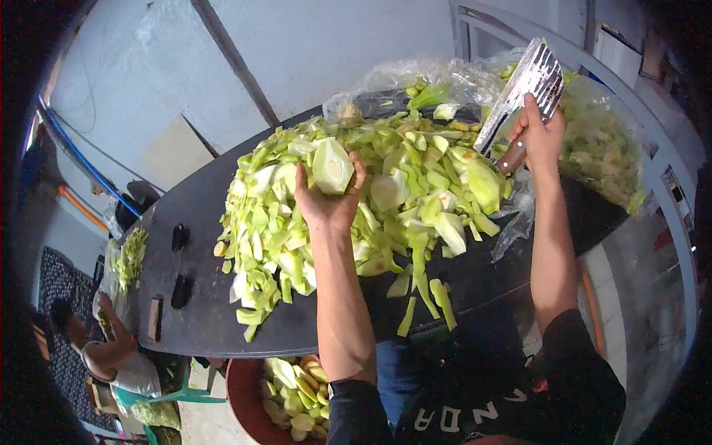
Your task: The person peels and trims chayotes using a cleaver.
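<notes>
Two hands up over the table, and both of them full! On my left hand (325, 208), the thumb is on one side and the fingers are curled round the other, cupping a peeled green fruit (331, 167) from below. And there's the fruit, right above the heap of peelings (282, 248), its pale, flat face turned up with a faint oval at its middle.

Across to my right hand (543, 137): fingers wrapped tight round the brown, riveted handle of a cleaver (535, 74), one digit stretched along the flat of the blade. That broad blade is tilted, its far end up and to the right, dark streaks all over the metal, and it's well apart from the fruit.

Look at this spread! Green peel, pale chunks and long strips are piled across the dark table (211, 319), a few strips lying loose at the near edge. A larger green piece (483, 185) lies at the heap's right side, just below the cleaver's handle. Beyond it, a clear plastic bag (604, 137) bulges with more green scraps.

Over on the left of the tabletop, two small black objects (180, 237), too dark to make out, and near them a narrow brown block (155, 319). Down below the near edge, a red tub (245, 397) with pale green slices in it, and off to the left, another person (137, 371) in a pale top.
</notes>
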The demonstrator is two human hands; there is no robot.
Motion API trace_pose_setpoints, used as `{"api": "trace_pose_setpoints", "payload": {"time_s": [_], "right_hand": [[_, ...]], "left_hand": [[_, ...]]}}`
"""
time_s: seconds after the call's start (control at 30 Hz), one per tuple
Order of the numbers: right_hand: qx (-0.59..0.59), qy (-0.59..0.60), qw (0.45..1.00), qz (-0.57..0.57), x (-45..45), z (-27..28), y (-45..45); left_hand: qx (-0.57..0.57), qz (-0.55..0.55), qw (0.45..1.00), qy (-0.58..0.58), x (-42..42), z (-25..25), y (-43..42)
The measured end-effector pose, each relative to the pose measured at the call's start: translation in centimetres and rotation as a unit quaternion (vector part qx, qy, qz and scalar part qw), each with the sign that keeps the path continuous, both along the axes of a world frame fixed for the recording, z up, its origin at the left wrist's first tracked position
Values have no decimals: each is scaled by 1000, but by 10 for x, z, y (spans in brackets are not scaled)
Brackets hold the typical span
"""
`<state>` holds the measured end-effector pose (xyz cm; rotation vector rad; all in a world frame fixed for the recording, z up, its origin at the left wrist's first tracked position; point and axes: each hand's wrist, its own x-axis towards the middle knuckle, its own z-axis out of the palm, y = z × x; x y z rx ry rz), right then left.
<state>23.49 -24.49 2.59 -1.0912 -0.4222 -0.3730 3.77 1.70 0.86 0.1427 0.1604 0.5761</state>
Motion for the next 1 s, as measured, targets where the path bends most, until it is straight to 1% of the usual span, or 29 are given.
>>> {"api": "trace_pose_setpoints", "payload": {"time_s": [0.03,0.07,0.1,0.13,0.17,0.2,0.23,0.27,0.33,0.37,0.43,0.47,0.5,0.53,0.57,0.67,0.73,0.77,0.8,0.87,0.93,1.0], "right_hand": [[24,10,999,47,-5,3,2],[24,11,998,49,-11,3,5],[3,51,990,132,-18,3,9],[-19,92,972,213,-26,2,13],[-96,111,964,222,-33,-2,20],[-178,77,947,255,-42,-5,27],[-199,83,930,299,-58,-4,35],[-235,50,911,336,-65,-10,43],[-295,59,871,388,-79,-10,50],[-295,58,871,389,-83,-11,51],[-334,13,845,417,-87,-12,53],[-335,12,845,417,-87,-11,55],[-329,33,853,404,-88,-11,55],[-323,56,860,390,-88,-12,55],[-319,20,863,392,-84,-13,54],[-312,39,860,403,-84,-11,52],[-308,36,861,404,-83,-13,53],[-306,27,863,401,-84,-12,54],[-305,20,865,398,-85,-12,54],[-312,23,867,389,-85,-10,51],[-313,22,870,381,-82,-7,48],[-277,13,877,392,-77,-6,43]], "left_hand": [[52,-14,998,-19,2,-9,2],[106,-28,993,-39,3,-16,4],[105,-16,994,-8,5,-9,-3],[106,-14,994,-7,6,-8,-7],[124,-32,991,-34,6,-8,-10],[142,-51,987,-59,7,-7,-13],[135,-47,988,-55,8,-6,-17],[135,-47,988,-53,8,-5,-18],[206,-44,975,-66,6,0,-23],[197,-35,979,-38,4,4,-26],[205,-22,978,-26,3,17,-39],[212,-9,977,-13,2,19,-41],[233,-32,971,-39,0,17,-36],[228,-31,972,-38,0,13,-35],[229,-32,972,-34,1,11,-34],[233,-30,972,-24,1,12,-38],[234,-59,970,-19,1,14,-43],[232,-61,971,16,2,15,-48],[230,-64,971,16,4,12,-52],[267,-99,959,-1,8,7,-57],[263,-91,961,5,9,9,-60],[234,-70,970,21,6,12,-58]]}}
